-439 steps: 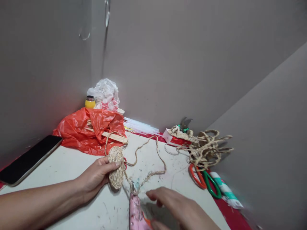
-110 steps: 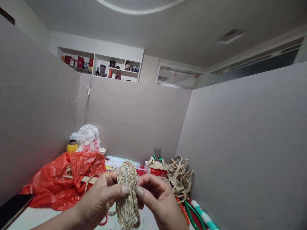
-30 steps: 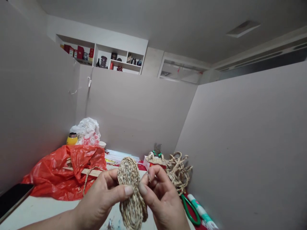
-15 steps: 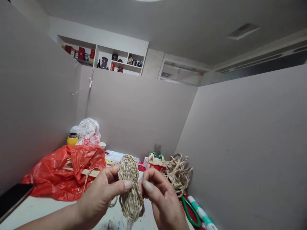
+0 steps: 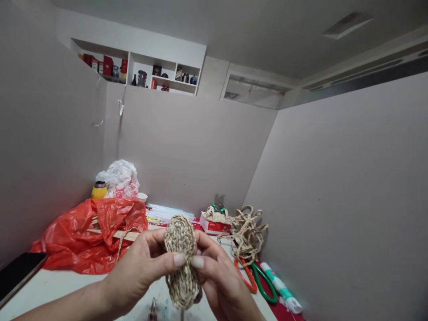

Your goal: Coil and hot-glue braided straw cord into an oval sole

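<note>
A figure-eight piece of coiled, braided straw cord [image 5: 180, 236] stands upright between my hands, narrow at its waist. My left hand [image 5: 143, 267] grips its left side, the thumb lying across the front near the waist. From the right, my right hand [image 5: 217, 272] pinches the same waist, thumb in front and fingers behind. The two thumb tips are close together. Behind the piece, the fingertips of both hands are partly hidden.
A red plastic bag [image 5: 76, 236] with wooden strips lies left, near a phone [image 5: 20, 274] and a yellow jar [image 5: 99, 190]. Right are a tangle of straw cord [image 5: 249, 232], green [image 5: 264, 285] and orange handles [image 5: 245, 276], and a white-green roll [image 5: 281, 287]. Grey panels enclose the table.
My right hand has moved left onto the waist of the woven piece and closed on it. The orange handle has come into view. The camera view has shifted slightly.
</note>
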